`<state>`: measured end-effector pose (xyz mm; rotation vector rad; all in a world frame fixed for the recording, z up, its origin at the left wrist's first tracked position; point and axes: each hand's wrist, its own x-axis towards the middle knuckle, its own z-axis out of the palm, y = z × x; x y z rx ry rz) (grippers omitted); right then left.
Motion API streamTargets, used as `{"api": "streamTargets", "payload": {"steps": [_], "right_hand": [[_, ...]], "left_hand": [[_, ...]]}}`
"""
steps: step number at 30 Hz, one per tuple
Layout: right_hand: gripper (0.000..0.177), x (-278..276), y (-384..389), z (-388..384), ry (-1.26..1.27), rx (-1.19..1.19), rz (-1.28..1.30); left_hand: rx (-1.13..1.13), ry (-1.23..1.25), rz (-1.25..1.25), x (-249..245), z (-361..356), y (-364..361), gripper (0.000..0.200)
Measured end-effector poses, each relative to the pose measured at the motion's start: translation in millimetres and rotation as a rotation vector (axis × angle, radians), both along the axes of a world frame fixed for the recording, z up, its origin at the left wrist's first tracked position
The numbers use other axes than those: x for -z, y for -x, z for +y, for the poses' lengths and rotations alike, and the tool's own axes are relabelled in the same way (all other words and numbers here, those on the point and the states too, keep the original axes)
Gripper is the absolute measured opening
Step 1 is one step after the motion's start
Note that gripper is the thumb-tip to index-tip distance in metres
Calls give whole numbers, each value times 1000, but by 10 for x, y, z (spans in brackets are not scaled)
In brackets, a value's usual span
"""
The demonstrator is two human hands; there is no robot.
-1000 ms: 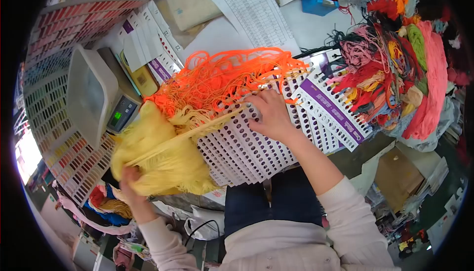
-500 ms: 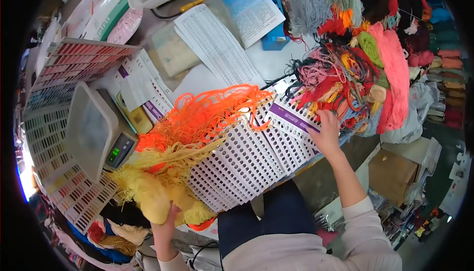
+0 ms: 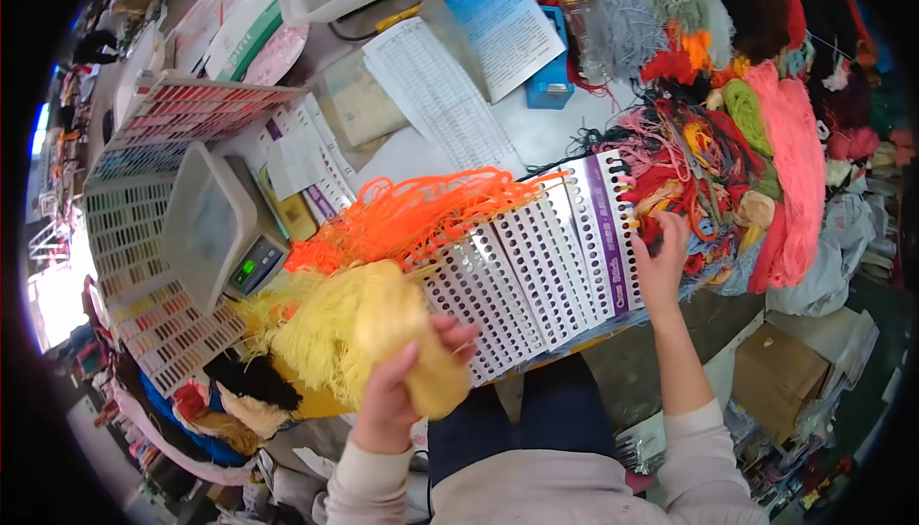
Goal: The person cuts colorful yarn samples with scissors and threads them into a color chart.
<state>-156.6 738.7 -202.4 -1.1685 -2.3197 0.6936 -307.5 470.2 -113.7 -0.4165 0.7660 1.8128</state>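
Note:
My left hand grips a bundled yellow skein of thread, lifted in front of my lap and smeared by motion. Loose yellow strands spread out to its left. My right hand stands at the right edge of a white punched card with a purple stripe, thumb and fingers apart. That card lies over several other cards with rows of holes. Orange thread lies across the top of the cards.
Tangled multicoloured thread and a pink hank are heaped at the right. A scale with a green display carries a plastic tray at the left, beside a colour chart. Printed sheets lie at the back.
My left hand has raised the yellow skein and brought it right, over the cards' lower edge. The purple-striped card has turned more upright, and my right hand's fingers have come off its corner.

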Motion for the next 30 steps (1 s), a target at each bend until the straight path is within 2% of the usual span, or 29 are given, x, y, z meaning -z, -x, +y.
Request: {"api": "streamTargets", "payload": {"steps": [3,6,8,9,13,16,19,25,30], "right_hand": [[16,-254,102,-338,282,-196,30],[13,-356,297,-812,1186,-332,224],[9,-495,459,-955,1526,-309,262],[8,-507,490,-967,1612,-293,224],[8,-489,485,-876,1693,-257,243],[11,-410,431,-927,1749,-188,256],[11,-505,497,-887,1850,-154,323],[13,-468,508,-892,1934,-168,346],[13,-443,497,-887,1947,-181,305]], "left_hand": [[117,-8,113,215,293,-134,50],[168,62,147,262,447,-215,57],[144,44,97,302,481,-244,56],[110,4,46,309,481,-253,53],[31,-77,-99,325,438,-244,46],[261,222,229,351,443,-330,39],[139,195,13,381,467,-332,33],[30,22,-186,454,386,-317,34],[85,89,-91,481,364,-327,39]]}}
